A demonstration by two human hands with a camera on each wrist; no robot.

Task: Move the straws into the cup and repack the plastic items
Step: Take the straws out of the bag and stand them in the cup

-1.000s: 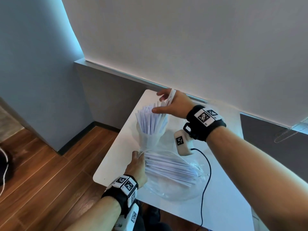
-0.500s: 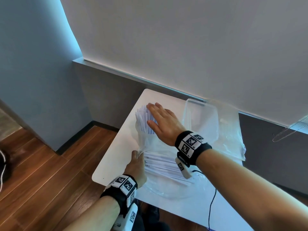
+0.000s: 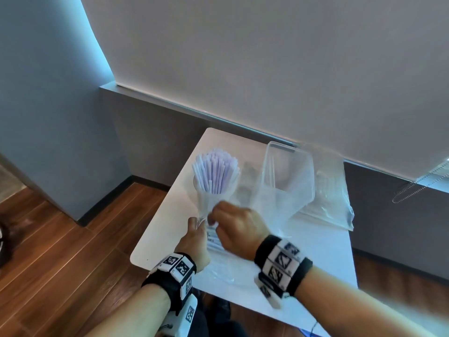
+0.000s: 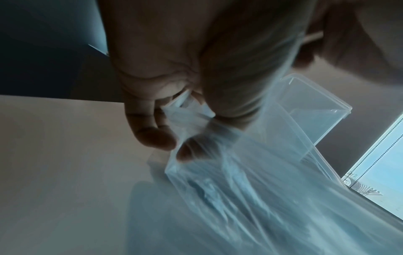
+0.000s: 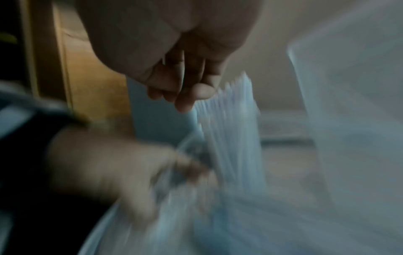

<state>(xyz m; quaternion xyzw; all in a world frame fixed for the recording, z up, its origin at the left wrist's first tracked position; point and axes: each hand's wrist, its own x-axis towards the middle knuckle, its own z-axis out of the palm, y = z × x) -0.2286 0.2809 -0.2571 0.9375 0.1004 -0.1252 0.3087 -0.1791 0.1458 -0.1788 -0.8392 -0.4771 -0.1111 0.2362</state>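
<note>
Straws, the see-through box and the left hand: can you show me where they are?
straws [image 3: 215,172], head view, the bunch's upper ends standing in the cup.
box [image 3: 288,171], head view, its clear front wall.
left hand [image 3: 194,237], head view, the back of the hand.

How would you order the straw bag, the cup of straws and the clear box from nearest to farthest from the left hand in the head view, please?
1. Straw bag: pinched by the left hand itself.
2. Cup of straws: just beyond the hand, at the table's left edge.
3. Clear box: farthest, back and to the right.
</note>
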